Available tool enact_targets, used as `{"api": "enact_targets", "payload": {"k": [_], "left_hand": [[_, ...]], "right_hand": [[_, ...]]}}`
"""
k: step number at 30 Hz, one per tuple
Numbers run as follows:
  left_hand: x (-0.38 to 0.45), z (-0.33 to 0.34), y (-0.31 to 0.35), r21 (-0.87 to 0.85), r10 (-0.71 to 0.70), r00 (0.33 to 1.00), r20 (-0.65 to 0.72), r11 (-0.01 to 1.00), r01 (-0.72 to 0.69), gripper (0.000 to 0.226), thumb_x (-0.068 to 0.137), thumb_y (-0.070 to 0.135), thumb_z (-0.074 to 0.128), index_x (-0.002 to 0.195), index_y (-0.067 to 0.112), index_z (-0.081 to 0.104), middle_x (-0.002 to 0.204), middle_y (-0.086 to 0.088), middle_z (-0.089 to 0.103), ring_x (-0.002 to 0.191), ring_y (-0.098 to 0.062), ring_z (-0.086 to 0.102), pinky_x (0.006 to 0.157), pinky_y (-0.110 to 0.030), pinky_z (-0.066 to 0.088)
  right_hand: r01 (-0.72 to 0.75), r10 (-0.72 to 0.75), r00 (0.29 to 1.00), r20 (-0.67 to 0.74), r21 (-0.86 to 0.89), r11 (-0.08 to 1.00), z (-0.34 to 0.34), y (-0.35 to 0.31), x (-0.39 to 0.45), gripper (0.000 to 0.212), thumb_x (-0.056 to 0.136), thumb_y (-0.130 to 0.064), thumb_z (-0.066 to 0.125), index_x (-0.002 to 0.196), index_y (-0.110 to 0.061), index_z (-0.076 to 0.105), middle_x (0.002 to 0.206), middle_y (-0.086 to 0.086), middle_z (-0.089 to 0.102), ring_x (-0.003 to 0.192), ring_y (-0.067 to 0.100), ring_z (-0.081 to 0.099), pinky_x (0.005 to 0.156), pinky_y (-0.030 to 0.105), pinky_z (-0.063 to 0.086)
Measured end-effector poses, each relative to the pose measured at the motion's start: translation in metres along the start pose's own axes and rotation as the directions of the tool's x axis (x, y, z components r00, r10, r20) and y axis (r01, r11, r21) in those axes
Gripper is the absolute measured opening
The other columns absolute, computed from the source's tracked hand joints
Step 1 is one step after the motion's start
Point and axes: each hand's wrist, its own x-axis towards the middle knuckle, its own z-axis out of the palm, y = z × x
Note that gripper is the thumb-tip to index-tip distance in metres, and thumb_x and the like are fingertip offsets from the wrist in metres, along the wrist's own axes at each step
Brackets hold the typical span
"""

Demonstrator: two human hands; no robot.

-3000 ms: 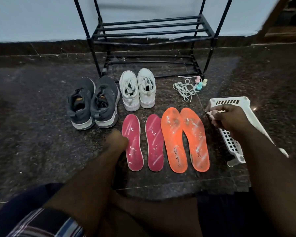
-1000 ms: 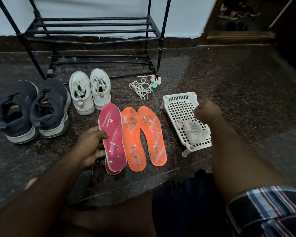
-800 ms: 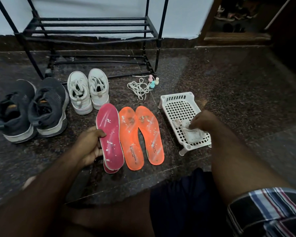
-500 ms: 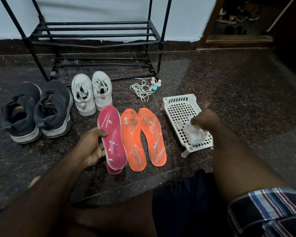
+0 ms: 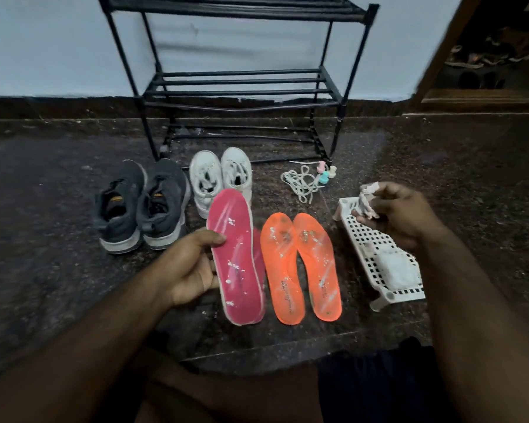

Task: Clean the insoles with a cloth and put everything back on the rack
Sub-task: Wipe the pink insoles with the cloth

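Here, left hand (image 5: 193,267) holding pink insole (image 5: 235,257), right hand (image 5: 400,215) pinching cloth (image 5: 366,203)

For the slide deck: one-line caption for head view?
Left hand holds pink insole; right hand lifts cloth above basket.

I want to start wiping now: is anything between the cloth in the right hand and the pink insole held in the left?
Nothing visible. The right hand holds the cloth above the white basket; the left hand holds the pink insole face up. Only the orange insoles lie on the floor between.
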Motion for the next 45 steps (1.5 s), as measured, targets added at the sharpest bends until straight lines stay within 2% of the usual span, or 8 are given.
{"api": "enact_targets", "payload": {"k": [4, 7, 11, 21, 28, 34, 38, 45], "left_hand": [[0.003, -0.005, -0.001, -0.137, 0.057, 0.998, 0.021, 0.989, -0.054, 0.056, 0.097, 0.056, 0.044, 0.117, 0.011, 0.072, 0.108, -0.012, 0.073, 0.092, -0.028, 0.072, 0.087, -0.05, 0.055], [0.012, -0.005, -0.003, -0.201, 0.077, 0.997, 0.024, 0.977, -0.07, 0.071, 0.082, 0.069, 0.045, 0.11, 0.011, 0.076, 0.114, -0.015, 0.071, 0.102, -0.031, 0.07, 0.094, -0.05, 0.052], [0.027, -0.009, -0.004, -0.234, 0.031, 0.998, 0.063, 0.972, -0.016, 0.093, 0.074, 0.071, 0.052, 0.144, 0.009, 0.051, 0.156, -0.02, 0.038, 0.145, -0.041, 0.033, 0.117, -0.06, 0.026], [0.05, 0.003, -0.023, -0.269, -0.005, 0.993, 0.114, 0.962, 0.036, 0.081, 0.096, 0.07, 0.023, 0.121, 0.009, 0.071, 0.114, -0.022, 0.069, 0.099, -0.039, 0.067, 0.083, -0.057, 0.055], [0.051, 0.008, -0.026, -0.339, 0.029, 0.999, 0.027, 0.94, -0.018, 0.076, 0.098, 0.065, 0.029, 0.133, 0.004, 0.06, 0.124, -0.024, 0.061, 0.116, -0.039, 0.058, 0.101, -0.048, 0.044], [0.052, 0.01, -0.035, -0.278, -0.035, 0.999, 0.03, 0.96, 0.042, 0.077, 0.097, 0.069, 0.028, 0.087, 0.014, 0.08, 0.081, -0.011, 0.071, 0.073, -0.025, 0.066, 0.07, -0.037, 0.05], [0.05, 0.01, -0.032, -0.339, -0.049, 0.999, -0.002, 0.94, 0.046, 0.07, 0.096, 0.065, 0.034, 0.107, 0.009, 0.074, 0.096, -0.017, 0.07, 0.089, -0.032, 0.063, 0.08, -0.041, 0.048], [0.048, 0.017, -0.034, -0.339, -0.017, 0.999, 0.047, 0.94, 0.032, 0.061, 0.097, 0.06, 0.035, 0.103, 0.009, 0.068, 0.078, -0.013, 0.07, 0.064, -0.025, 0.069, 0.056, -0.032, 0.058]], "right_hand": [[0.095, -0.087, 0.991, 0.098, -0.088, 0.992, 0.066, 0.003, -0.012, 0.026, 0.089, 0.015, 0.051, 0.092, -0.008, 0.064, 0.079, 0.01, 0.06, 0.061, 0.017, 0.066, 0.044, 0.019, 0.051], [0.074, -0.08, 0.977, 0.196, 0.036, 0.997, 0.105, 0.007, -0.013, 0.025, 0.086, 0.017, 0.052, 0.092, -0.003, 0.068, 0.086, 0.019, 0.069, 0.074, 0.026, 0.071, 0.064, 0.028, 0.059], [0.138, -0.134, 0.96, 0.244, 0.0, 0.99, 0.139, 0.01, -0.007, 0.02, 0.089, 0.003, 0.059, 0.084, -0.009, 0.074, 0.086, 0.015, 0.073, 0.07, 0.02, 0.065, 0.07, 0.029, 0.052], [0.629, -0.461, 0.769, 0.443, -0.653, 0.422, 0.172, 0.074, -0.003, 0.018, 0.082, -0.006, 0.068, 0.095, -0.016, 0.076, 0.094, 0.0, 0.072, 0.091, 0.019, 0.063, 0.08, 0.022, 0.041], [0.674, -0.456, 0.727, 0.514, -0.661, 0.33, 0.186, 0.086, -0.012, 0.013, 0.08, -0.011, 0.066, 0.09, -0.014, 0.075, 0.089, 0.003, 0.072, 0.086, 0.023, 0.065, 0.078, 0.035, 0.049], [0.594, -0.511, 0.774, 0.373, -0.708, 0.383, 0.177, 0.074, -0.009, 0.018, 0.083, -0.005, 0.062, 0.094, -0.013, 0.074, 0.093, 0.004, 0.072, 0.089, 0.021, 0.065, 0.08, 0.033, 0.05], [0.661, -0.436, 0.744, 0.506, -0.652, 0.371, 0.183, 0.079, -0.018, 0.015, 0.083, -0.008, 0.064, 0.093, -0.013, 0.075, 0.093, 0.003, 0.073, 0.089, 0.022, 0.066, 0.081, 0.035, 0.051], [0.626, -0.492, 0.748, 0.445, -0.721, 0.299, 0.18, 0.074, -0.01, 0.02, 0.083, -0.006, 0.061, 0.098, -0.011, 0.073, 0.094, 0.007, 0.071, 0.089, 0.027, 0.064, 0.08, 0.036, 0.051]]}}
